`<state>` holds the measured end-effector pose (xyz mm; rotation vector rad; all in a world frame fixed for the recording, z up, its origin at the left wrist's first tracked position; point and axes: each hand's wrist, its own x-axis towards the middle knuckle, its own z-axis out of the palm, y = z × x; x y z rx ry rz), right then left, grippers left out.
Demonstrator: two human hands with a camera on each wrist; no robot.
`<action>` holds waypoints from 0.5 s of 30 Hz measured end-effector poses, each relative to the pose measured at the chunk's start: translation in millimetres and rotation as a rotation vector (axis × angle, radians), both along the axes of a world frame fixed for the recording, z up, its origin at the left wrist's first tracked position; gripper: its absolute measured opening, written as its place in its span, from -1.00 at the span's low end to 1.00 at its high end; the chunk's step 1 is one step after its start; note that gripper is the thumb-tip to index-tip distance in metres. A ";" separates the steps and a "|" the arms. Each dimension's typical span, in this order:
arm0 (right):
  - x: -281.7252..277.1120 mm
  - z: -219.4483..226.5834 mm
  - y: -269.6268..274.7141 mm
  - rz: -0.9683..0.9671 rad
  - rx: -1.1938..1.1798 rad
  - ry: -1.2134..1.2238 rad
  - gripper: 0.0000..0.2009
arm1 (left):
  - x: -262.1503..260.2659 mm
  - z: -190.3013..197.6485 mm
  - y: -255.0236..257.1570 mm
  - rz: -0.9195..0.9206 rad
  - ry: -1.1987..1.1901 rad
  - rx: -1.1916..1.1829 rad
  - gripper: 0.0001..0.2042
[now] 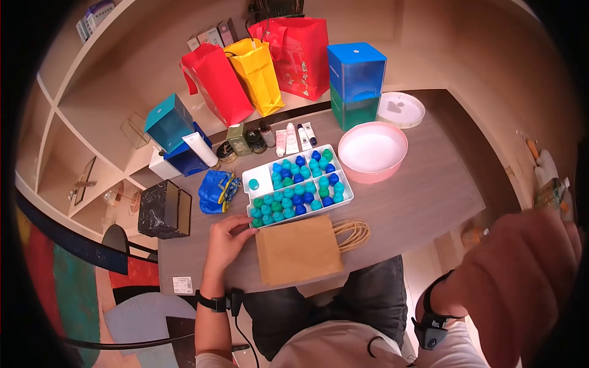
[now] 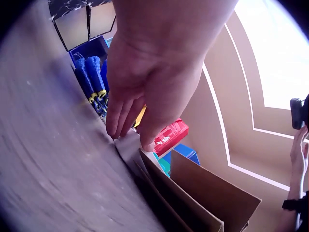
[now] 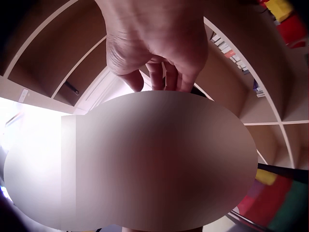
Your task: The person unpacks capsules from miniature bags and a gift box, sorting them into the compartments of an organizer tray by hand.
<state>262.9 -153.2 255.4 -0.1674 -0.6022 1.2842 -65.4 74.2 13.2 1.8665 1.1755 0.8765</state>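
My left hand [image 1: 227, 242] rests at the near-left corner of a white tray [image 1: 254, 178], fingers and thumb extended and slightly apart. Rows of teal, blue and green knobbed pieces [image 1: 287, 203] fill much of the tray. A brown paper bag [image 1: 299, 250] with twisted handles lies flat just right of the thumb; in the left wrist view the hand [image 2: 154, 82] is beside the bag [image 2: 212, 191]. My right hand [image 1: 521, 276] is raised close to the head camera, large and blurred. In the right wrist view, the fingertips of that hand [image 3: 157, 43] end at a blurred patch which hides what they touch.
A pink round box [image 1: 372, 153] stands right of the tray, its lid [image 1: 402, 110] behind it. Red bags [image 1: 218, 83], a yellow bag [image 1: 254, 76] and stacked blue and green boxes [image 1: 357, 72] line the back. At left are a blue pouch [image 1: 215, 191] and black marbled box [image 1: 161, 210].
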 end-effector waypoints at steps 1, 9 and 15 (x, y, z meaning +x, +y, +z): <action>-4.1 3.8 5.5 -0.004 -0.019 -0.002 -0.64 | -2.1 -3.0 3.4 0.014 0.006 -0.015 -0.74; -8.2 -19.1 32.7 0.170 0.385 0.153 -0.67 | -5.0 -1.6 10.3 0.030 -0.051 -0.074 -0.78; 29.4 -105.3 107.8 -0.203 0.351 -0.381 -0.80 | -9.8 -3.5 8.0 -0.062 -0.120 0.011 -0.72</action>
